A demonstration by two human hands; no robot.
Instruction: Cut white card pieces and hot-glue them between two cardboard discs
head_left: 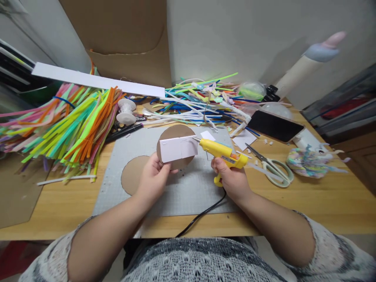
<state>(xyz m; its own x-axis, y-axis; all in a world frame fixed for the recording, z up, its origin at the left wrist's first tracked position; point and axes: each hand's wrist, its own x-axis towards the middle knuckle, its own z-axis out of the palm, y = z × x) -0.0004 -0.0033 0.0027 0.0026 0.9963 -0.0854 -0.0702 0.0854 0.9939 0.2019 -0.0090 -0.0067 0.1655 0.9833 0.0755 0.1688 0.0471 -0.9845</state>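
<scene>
My left hand [155, 174] grips the lower left edge of a round cardboard disc [179, 132], holding it tilted above the mat. Against the disc's face lies a white paper strip [173, 150] with a seam or fold near its middle. In my right hand [232, 176] is a yellow hot glue gun [219, 150], fingers wrapped round its handle. Its metal nozzle meets or nearly meets the strip's upper right corner; contact is hard to tell. A second cardboard disc [131, 174] lies flat on the grey cutting mat [176, 201], partly behind my left forearm.
Bundled colourful pipe cleaners [79, 125] fill the left side, with more loose ones [190, 105] at the back. Scissors [272, 166], a phone [274, 125] and a pastel fuzzy piece [308, 160] lie right. A spool [126, 111] stands behind the mat. The gun's black cord [202, 214] crosses the front edge.
</scene>
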